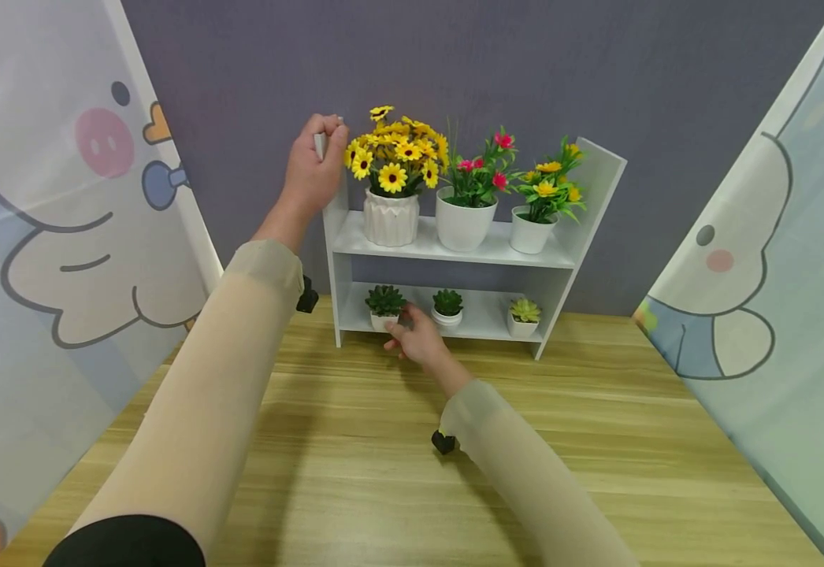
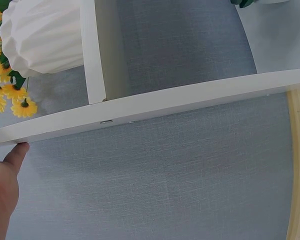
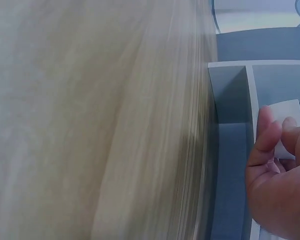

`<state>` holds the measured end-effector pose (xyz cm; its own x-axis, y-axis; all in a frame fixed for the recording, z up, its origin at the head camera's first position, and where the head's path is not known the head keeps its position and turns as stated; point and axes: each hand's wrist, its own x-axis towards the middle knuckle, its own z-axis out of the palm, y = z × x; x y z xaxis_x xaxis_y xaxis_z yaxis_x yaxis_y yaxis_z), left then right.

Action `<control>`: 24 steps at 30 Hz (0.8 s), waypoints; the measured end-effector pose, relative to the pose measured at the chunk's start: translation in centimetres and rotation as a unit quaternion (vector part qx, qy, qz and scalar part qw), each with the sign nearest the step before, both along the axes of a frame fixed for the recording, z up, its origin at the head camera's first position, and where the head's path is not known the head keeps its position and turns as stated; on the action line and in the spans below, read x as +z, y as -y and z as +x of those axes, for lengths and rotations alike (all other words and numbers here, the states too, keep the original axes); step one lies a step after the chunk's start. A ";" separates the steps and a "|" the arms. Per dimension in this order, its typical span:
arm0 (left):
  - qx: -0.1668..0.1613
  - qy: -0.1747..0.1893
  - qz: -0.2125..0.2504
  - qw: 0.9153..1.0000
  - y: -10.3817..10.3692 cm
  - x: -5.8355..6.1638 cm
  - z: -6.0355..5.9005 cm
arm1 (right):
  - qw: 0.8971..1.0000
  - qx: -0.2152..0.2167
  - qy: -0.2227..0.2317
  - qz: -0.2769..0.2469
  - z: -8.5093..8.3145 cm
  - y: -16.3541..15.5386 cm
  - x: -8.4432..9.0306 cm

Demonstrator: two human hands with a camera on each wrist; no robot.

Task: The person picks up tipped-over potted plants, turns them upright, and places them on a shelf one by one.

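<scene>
A white two-tier shelf stands on the wooden table against the grey wall. My left hand grips the top of its left side panel; a fingertip at the panel's edge shows in the left wrist view. On the lower tier, at the left, my right hand holds a dark green succulent by its small white pot. Thumb and fingers close around that pot in the right wrist view. Another dark succulent in a round white pot sits just right of the hand.
A pale green succulent stands at the lower tier's right. The upper tier bears potted yellow sunflowers, a pink-flowered plant and a smaller yellow-flowered plant. Cartoon-printed curtains flank the wooden table.
</scene>
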<state>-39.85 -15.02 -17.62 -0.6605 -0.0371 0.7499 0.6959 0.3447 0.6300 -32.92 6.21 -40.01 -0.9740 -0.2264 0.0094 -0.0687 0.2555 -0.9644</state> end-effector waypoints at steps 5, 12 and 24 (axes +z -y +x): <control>0.001 0.008 0.003 1.000 0.1 0.0 0.2 | 1.000 -0.004 -0.002 0.008 -0.4 0.3 -0.1; 0.003 0.011 -0.001 1.000 0.6 -0.2 0.1 | 1.000 0.002 0.001 -0.002 -0.7 0.6 -0.2; 0.007 0.021 -0.007 1.000 0.5 -0.3 0.2 | 1.000 0.003 0.007 -0.002 -0.7 1.0 -0.5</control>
<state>-39.65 -15.47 -17.93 -0.6908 -0.0365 0.7221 0.6638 0.3641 0.6534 -33.63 5.22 -40.48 -0.9724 -0.2331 -0.0030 -0.0572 0.2511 -0.9663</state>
